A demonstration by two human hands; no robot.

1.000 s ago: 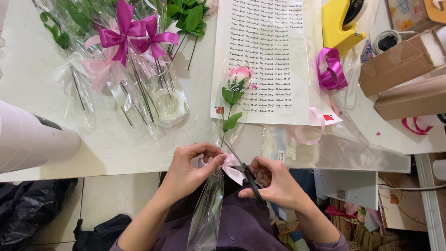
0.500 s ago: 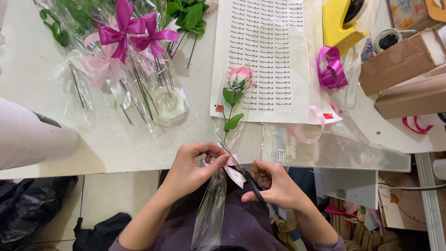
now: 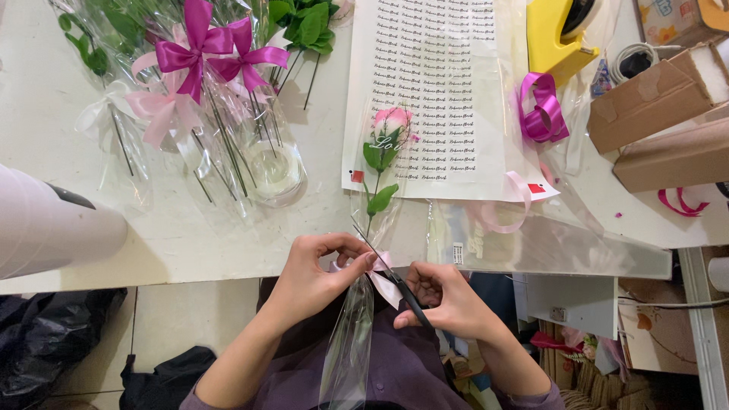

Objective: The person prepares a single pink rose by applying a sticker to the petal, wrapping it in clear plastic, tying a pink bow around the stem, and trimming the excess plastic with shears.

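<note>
Scissors (image 3: pixel 395 282) gripped in right hand (image 3: pixel 448 300), lower centre; left hand (image 3: pixel 315 269) pinches soft ribbon (image 3: pixel 377 275) on light, crinkly wrapped rose (image 3: pixel 387 140), best held at stem.

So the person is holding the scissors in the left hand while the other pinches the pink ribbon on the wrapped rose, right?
Not quite. The head view shows the scissors in the right hand, not the left. The left hand is the one that pinches the pink ribbon on the wrapped rose.
</note>
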